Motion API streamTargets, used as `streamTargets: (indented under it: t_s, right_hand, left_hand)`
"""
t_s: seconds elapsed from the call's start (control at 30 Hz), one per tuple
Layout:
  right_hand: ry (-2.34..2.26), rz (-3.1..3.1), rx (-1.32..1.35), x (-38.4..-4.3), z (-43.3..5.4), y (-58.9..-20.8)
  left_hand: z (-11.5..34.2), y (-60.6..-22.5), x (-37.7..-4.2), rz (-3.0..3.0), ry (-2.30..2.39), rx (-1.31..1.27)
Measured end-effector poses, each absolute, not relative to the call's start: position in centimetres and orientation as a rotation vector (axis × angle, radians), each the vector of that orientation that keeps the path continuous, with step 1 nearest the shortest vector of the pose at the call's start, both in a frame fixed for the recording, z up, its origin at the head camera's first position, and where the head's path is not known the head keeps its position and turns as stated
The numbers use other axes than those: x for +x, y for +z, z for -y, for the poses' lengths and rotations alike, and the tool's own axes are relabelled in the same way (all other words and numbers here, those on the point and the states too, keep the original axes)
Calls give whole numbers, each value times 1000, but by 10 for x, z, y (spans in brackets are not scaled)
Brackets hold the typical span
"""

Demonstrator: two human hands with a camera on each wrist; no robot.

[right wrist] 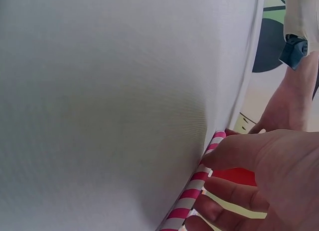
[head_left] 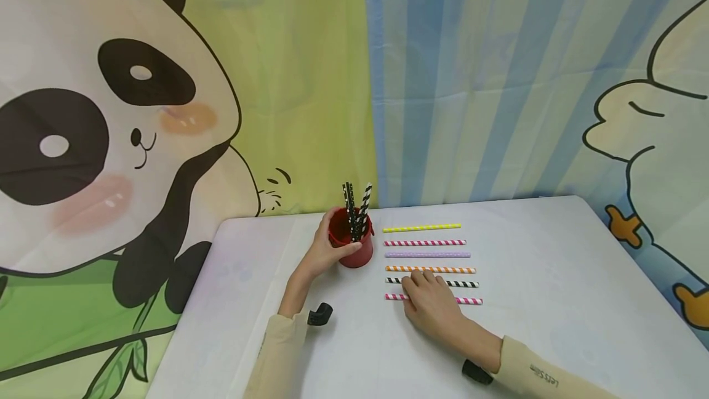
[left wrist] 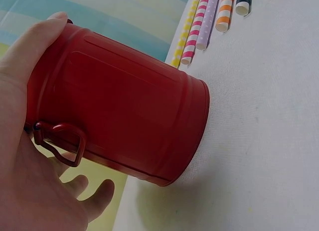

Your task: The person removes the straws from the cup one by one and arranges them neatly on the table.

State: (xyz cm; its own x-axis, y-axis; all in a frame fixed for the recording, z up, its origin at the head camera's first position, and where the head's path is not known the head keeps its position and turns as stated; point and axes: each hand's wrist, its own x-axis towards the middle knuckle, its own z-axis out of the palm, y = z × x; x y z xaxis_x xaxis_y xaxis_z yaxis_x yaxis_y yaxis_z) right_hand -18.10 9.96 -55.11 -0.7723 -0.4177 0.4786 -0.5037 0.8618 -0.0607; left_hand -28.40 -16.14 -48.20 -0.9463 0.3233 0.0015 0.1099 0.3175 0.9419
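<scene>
My left hand (head_left: 322, 253) holds a small red metal bucket (head_left: 361, 256) by its rim, thumb in front; in the left wrist view the bucket (left wrist: 124, 106) shows a small side handle. Several black-and-white patterned paper straws (head_left: 357, 214) lean inside it. My right hand (head_left: 434, 306) is over the row of straws and pinches the nearest pink-and-white striped straw (head_left: 469, 301), which lies on the table. In the right wrist view, thumb and fingers are on either side of that straw (right wrist: 191, 193). A black-and-white striped straw (head_left: 462, 284) runs partly hidden under the fingers.
Beyond my right hand lie an orange striped straw (head_left: 460, 270), a purple dotted straw (head_left: 426, 255), another pink striped straw (head_left: 423, 242) and a yellow straw (head_left: 422, 228). A white cloth covers the table (head_left: 554, 276). A printed panda curtain (head_left: 310, 79) hangs behind.
</scene>
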Motion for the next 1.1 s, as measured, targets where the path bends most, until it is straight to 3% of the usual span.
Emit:
streamTargets:
  t_s: [0.9,1.1]
  right_hand:
    - [390,2582,666,-182,-96,-541]
    - [462,2609,645,-186,-96,-535]
  left_hand:
    - [160,-480,-283,-2406,1680,369]
    - [162,-494,-291,-2411,1674,368]
